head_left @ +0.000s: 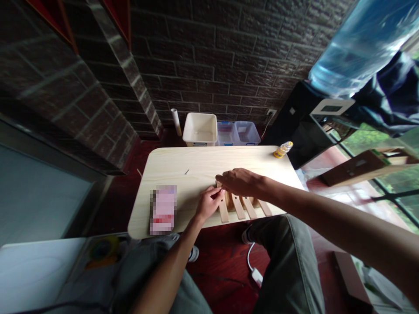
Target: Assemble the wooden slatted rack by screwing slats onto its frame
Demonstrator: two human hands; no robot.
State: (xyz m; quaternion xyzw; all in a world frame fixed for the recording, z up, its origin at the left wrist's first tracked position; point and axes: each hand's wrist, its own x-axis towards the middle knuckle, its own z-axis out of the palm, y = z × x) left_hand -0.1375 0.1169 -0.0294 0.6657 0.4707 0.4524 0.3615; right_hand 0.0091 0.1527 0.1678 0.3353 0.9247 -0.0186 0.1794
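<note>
On the pale table, a wooden piece with several slats (251, 208) lies near the front edge, some slats showing a dark hole. My left hand (209, 203) is at the left end of this piece, its fingers pinched together by the first slat. From the right, my right hand (240, 181) reaches over the top end of the slats, its fingers closed close to my left fingertips. Whatever sits between the fingers is too small and hidden to name. A small dark screw-like item (187, 172) lies on the table left of my hands.
A blurred pink item (163, 210) lies at the left of the table (170, 163). A clear bottle with a yellow base (283, 150) is at the back right corner. Behind the table are a cream bin (200, 128) and clear boxes (246, 132).
</note>
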